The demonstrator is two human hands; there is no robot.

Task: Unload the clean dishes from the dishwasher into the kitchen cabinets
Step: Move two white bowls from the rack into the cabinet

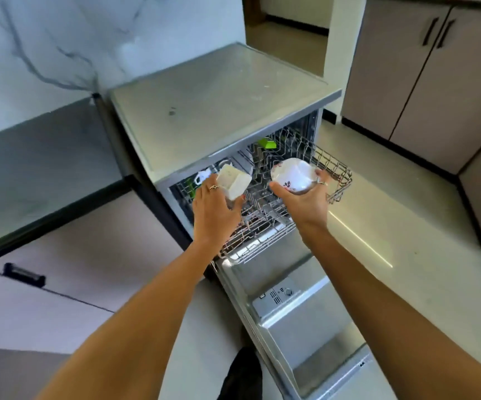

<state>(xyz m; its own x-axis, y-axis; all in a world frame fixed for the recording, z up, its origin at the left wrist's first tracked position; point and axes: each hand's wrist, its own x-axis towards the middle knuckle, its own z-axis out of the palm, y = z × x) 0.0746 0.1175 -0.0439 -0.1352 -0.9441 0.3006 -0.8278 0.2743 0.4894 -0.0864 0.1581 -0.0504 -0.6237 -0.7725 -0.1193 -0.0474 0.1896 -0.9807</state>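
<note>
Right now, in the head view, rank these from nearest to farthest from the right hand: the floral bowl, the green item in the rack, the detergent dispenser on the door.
From the right hand:
1. Floral bowl, held in it.
2. Green item, at the rack's back, upper left.
3. Detergent dispenser, on the open door below.

lower rack (250,241) part hidden, shoe (242,373) cut off

I could read no words, brand names or numbers anywhere in this view. The dispenser panel (279,295) on the open dishwasher door (305,336) bore small dark marks, and another mark sat near the door's lower edge, but all were too small and blurred to make out.
</note>
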